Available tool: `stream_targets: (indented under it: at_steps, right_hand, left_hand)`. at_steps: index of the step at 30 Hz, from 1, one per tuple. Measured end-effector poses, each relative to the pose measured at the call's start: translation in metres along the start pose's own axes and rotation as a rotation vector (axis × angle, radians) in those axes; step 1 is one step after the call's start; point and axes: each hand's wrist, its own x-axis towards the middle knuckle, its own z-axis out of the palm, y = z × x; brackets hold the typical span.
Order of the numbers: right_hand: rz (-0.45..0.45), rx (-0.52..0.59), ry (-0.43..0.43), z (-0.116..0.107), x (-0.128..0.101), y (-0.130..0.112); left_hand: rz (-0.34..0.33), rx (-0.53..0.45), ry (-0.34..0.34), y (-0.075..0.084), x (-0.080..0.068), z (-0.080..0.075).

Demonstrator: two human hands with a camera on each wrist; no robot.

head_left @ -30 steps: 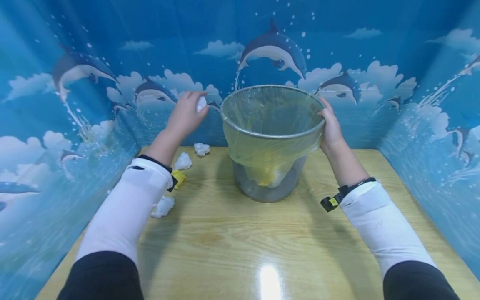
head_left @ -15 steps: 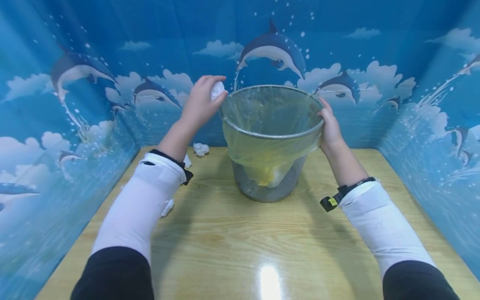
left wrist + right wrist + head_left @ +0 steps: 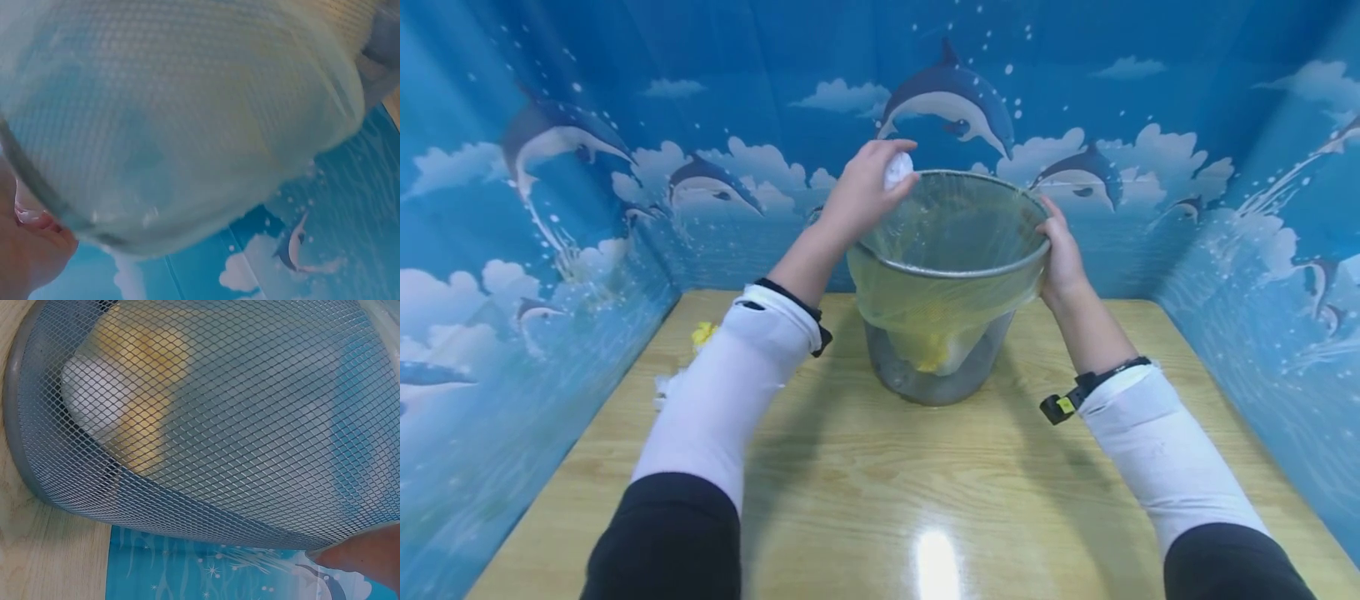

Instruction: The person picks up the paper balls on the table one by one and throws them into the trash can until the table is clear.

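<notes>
A silver mesh wastebasket [image 3: 895,375], lined with a thin yellowish plastic bag [image 3: 917,292], stands on the table. My left hand [image 3: 867,187] pinches a crumpled white paper ball [image 3: 898,171] between thumb and fingers, over the left part of the basket's rim. On the other side my right hand [image 3: 1062,254] grips the rim, thumb on the near side and fingers over the edge. Through the mesh in the right wrist view, a yellow crumpled piece [image 3: 147,356] and a white one [image 3: 94,394] lie at the bottom of the bag.
Left of the basket, a yellow crumpled ball [image 3: 703,333] and a white crumpled piece [image 3: 666,385] lie on the wooden table [image 3: 865,483], partly behind my left sleeve. A blue dolphin-print curtain [image 3: 760,100] encloses the table's back and sides.
My left hand has carried the white paper ball rightward and slightly up, from beside the basket to over its rim. My right hand has stayed on the rim.
</notes>
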Motion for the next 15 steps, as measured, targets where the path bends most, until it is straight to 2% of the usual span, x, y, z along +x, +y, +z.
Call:
stream_targets:
  at_steps: [9, 15]
  right_hand:
    - [0.003, 0.026, 0.013, 0.002, 0.002, 0.0]
    - [0.01, 0.029, 0.016, 0.0, 0.001, 0.0]
  left_hand:
    - [-0.014, 0.01, -0.093, 0.015, 0.004, 0.008]
    - [-0.022, 0.008, -0.118, 0.018, 0.005, 0.008]
